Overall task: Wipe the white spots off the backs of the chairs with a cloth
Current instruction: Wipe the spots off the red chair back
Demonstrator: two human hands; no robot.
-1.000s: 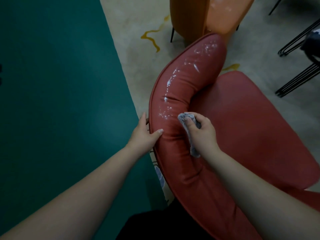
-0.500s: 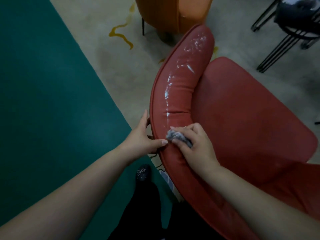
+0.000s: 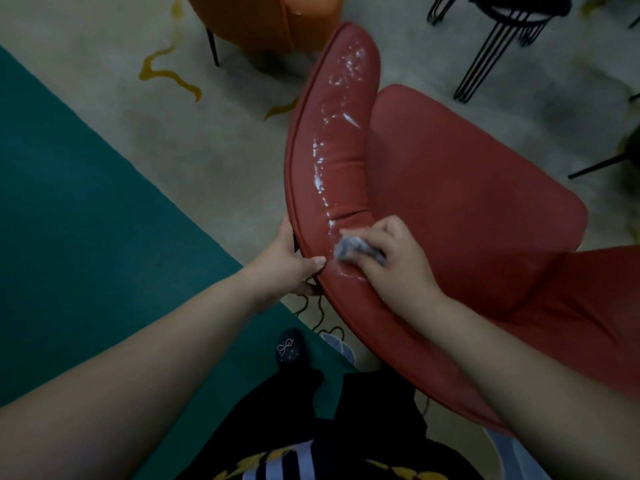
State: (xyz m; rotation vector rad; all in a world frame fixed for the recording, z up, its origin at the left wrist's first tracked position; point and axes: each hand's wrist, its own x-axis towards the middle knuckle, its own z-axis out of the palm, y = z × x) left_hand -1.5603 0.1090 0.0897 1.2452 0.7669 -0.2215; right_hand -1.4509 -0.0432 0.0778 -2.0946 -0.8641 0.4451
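Note:
A red padded chair fills the middle of the head view, its curved backrest (image 3: 332, 150) running from the top centre down toward me. White spots (image 3: 320, 161) streak along the top of the backrest, thickest near its far end. My right hand (image 3: 391, 265) grips a crumpled grey cloth (image 3: 349, 249) and presses it on the backrest's top edge. My left hand (image 3: 287, 265) holds the outer side of the backrest just left of the cloth, thumb on top.
An orange chair (image 3: 263, 19) stands just beyond the red one. Black wire-legged chairs (image 3: 495, 36) stand at the top right. A teal carpet (image 3: 86, 220) covers the floor on the left, beige patterned floor beyond. My dark shoe (image 3: 291, 348) is below the backrest.
My right hand slid the cloth from the inner face onto the top edge of the backrest, close to my left thumb. The view shifted, and fewer white spots remain near my hands.

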